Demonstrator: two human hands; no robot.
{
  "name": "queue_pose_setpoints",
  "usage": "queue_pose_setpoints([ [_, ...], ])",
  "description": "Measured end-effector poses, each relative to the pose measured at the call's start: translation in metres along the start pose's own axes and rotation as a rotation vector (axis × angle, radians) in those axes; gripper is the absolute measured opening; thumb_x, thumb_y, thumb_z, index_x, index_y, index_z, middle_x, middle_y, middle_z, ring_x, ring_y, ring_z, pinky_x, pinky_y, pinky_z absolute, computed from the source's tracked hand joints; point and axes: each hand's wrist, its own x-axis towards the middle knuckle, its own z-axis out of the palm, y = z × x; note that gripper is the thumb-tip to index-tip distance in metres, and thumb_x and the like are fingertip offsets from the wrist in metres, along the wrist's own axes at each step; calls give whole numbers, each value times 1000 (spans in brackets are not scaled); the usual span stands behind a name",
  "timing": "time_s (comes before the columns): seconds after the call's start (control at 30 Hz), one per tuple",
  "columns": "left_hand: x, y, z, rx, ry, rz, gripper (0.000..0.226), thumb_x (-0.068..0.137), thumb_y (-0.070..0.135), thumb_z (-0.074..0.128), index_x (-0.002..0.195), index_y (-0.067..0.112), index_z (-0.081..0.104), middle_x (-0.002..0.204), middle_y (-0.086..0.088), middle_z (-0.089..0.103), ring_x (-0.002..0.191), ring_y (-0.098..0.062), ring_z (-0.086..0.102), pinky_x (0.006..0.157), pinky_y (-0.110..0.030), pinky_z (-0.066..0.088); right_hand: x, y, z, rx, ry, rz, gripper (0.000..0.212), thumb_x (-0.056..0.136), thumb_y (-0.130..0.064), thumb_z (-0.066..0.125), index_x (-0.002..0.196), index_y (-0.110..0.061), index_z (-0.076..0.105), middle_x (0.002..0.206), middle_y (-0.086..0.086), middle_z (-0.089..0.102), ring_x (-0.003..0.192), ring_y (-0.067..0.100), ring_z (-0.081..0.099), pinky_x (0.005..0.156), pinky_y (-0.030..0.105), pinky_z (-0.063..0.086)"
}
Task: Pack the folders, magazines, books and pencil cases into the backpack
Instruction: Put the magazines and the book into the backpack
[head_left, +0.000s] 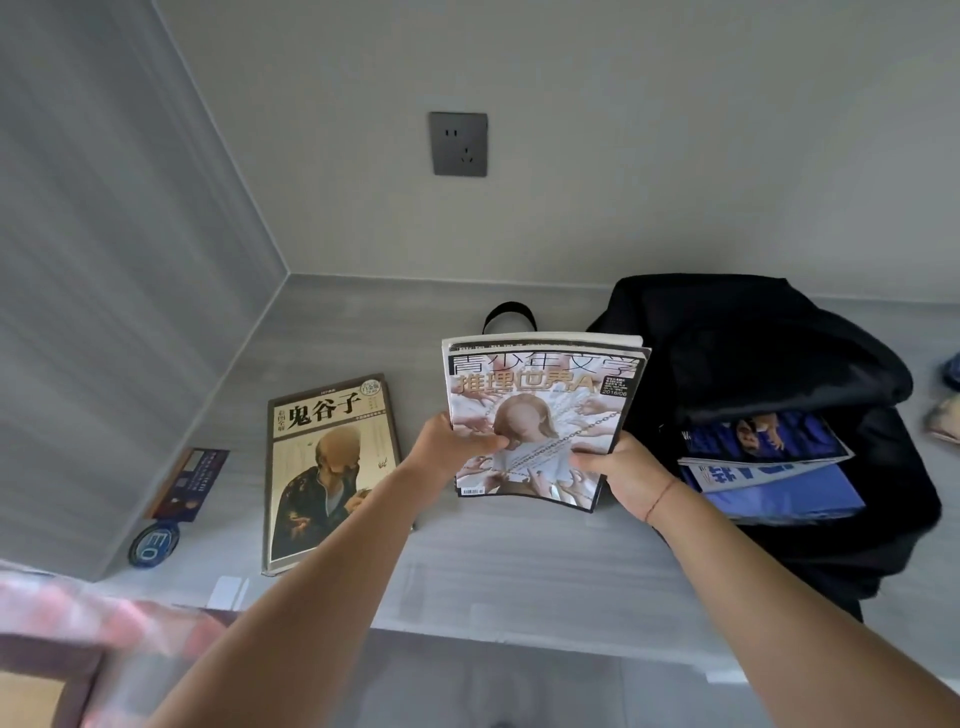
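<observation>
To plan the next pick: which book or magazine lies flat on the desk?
The beige book at left; one magazine is held, the others sit in the backpack.

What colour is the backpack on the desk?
The soft fabric backpack is black; the head view shows it best.

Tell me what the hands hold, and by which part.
The magazines: the left hand grips their lower left edge, the right hand their lower right edge.

I see a glossy magazine (545, 415) held up just left of the open black backpack (753, 353) (blue magazines (769, 441) lie inside), with a beige book (327, 467) flat on the desk (519, 561) farther left.
</observation>
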Motion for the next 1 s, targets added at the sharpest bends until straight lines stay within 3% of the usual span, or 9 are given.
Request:
queue_pose_setpoints([
  [0.13, -6, -12, 8, -45, 57, -7, 34, 71, 1, 79, 82, 26, 59, 86, -6, 67, 80, -20, 64, 86, -35, 53, -1, 14, 2, -67, -23, 39, 30, 83, 4, 63, 102, -19, 60, 116, 1, 58, 116, 18, 51, 99, 27, 40],
  [0.23, -9, -10, 10, -9, 88, -8, 22, 76, 15, 78, 85, 27, 63, 82, -2, 68, 75, -17, 62, 80, -33, 53, -6, 12, 0, -185, -29, -2, 37, 89, -9, 61, 125, -15, 56, 114, 3, 56, 114, 15, 50, 92, 21, 33],
  [0.43, -20, 26, 30, 4, 104, -63, 25, 77, 33, 77, 90, 14, 66, 83, -7, 65, 69, -16, 61, 44, -18, 51, -32, -14, -26, -188, 4, -193, 25, 92, -14, 56, 114, -24, 58, 97, -13, 60, 90, 4, 55, 87, 18, 42],
  [0.5, -25, 40, 46, -39, 65, -56, 22, 78, 32, 76, 87, 14, 67, 79, -7, 63, 68, -18, 60, 44, -20, 53, -44, -26, -40, -80, 12, -191, 25, 94, -12, 52, 117, -19, 58, 86, -8, 58, 80, 7, 54, 72, 16, 48],
  [0.6, -31, 54, 80, -59, -6, -41, 25, 82, 30, 72, 96, 9, 67, 75, -2, 62, 63, -13, 55, 44, -19, 53, -61, -39, -74, -35, 63, -214, 24, 95, -9, 50, 114, -20, 58, 105, -7, 61, 90, 2, 56, 70, 10, 47],
  [0.7, -38, 67, 121, -72, -91, -30, 36, 89, 43, 59, 107, 12, 65, 90, -4, 67, 72, -14, 62, 51, -23, 55, -79, -41, -118, 0, 86, -215, 23, 95, -9, 50, 109, -24, 59, 113, -11, 60, 102, -1, 55, 75, 6, 45],
  [0.83, -32, 75, 176, -102, -115, -32, 31, 97, 33, 38, 95, 19, 66, 87, -6, 71, 79, -22, 65, 71, -38, 60, -106, -32, -180, 75, 71, -200, 23, 86, -28, 65, 107, -19, 61, 96, 19, 51, 95, 14, 52, 70, 11, 52],
  [0.93, -14, 68, 210, 196, -95, 131, 38, 91, -1, 39, 126, 8, 54, 118, -10, 63, 108, -23, 61, 97, -32, 49, -121, -18, -225, 153, 97, -133, 64, 57, -47, 84, 111, -21, 63, 114, 22, 60, 105, 28, 56, 81, 29, 57],
  [1.0, -3, 61, 228, 575, -112, 318, 54, 87, -2, 51, 138, 12, 42, 139, -6, 49, 128, -21, 47, 105, -26, 38, -128, -8, -252, 203, 113, -96, 74, 51, -45, 87, 115, -19, 62, 124, 22, 61, 113, 34, 59, 91, 42, 54],
])
